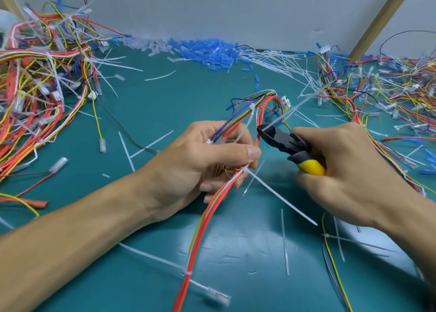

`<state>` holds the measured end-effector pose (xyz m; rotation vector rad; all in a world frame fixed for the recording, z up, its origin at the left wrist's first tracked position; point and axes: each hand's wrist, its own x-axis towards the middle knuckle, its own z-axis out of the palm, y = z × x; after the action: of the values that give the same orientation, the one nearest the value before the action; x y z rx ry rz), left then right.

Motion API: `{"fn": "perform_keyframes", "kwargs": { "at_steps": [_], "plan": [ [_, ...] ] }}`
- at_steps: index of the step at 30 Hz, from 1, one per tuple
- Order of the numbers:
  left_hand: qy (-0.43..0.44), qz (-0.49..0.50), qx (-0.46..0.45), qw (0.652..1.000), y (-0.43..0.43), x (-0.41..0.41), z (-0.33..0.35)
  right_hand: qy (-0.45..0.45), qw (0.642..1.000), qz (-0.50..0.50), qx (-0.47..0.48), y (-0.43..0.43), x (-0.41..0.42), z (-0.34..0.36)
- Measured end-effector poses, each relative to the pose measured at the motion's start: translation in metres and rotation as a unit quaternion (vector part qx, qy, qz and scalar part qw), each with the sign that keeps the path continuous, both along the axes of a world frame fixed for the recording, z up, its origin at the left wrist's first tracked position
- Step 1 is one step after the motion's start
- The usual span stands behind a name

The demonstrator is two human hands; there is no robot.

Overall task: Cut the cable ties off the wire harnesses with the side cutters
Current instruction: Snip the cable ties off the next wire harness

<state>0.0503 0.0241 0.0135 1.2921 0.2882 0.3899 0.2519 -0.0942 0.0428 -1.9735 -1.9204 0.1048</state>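
At the centre of the frame we hold a wire harness (238, 132) in our left hand (203, 160), fingers curled round the looped bundle of red, yellow, blue and white wires and the thumb pressed down on top of it, so the grip is closed on the harness. The harness rises in a loop above the hand and also trails down toward the lower middle of the frame. Our right hand (349, 170), to the right of centre, is wrapped tightly round the yellow-and-black handles of the side cutters (287, 144). The black cutter head points left and up toward the loop, just beside its red wires, with a white cable tie tail (283, 116) lying across the tip; we cannot tell whether the blades are biting it. Another cable tie (245, 170) girds the harness just below our left thumb, its long tail slanting toward the lower right. A third tie (188, 272) circles the wires near the bottom of the frame. All of this is over a teal mat (165, 104) strewn with cut tie pieces. A heap of harnesses (35, 76) fills the upper left, a looser tangle of wires (389, 87) the upper right, and blue caps (203, 52) line the back wall.
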Motion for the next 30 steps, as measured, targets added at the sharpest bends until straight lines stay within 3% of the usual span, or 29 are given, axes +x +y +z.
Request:
{"fn": "perform_keyframes", "kwargs": {
  "at_steps": [17,30],
  "plan": [
    [0.015,-0.022,0.073,0.997,-0.0088,0.0006,0.0044,-0.031,0.999,0.016,0.013,0.0028,-0.0024,-0.0023],
    [0.01,-0.039,0.054,0.998,-0.0064,0.0006,0.0023,-0.037,0.999,0.0,0.012,0.0032,-0.0003,0.0006]
  ]
}}
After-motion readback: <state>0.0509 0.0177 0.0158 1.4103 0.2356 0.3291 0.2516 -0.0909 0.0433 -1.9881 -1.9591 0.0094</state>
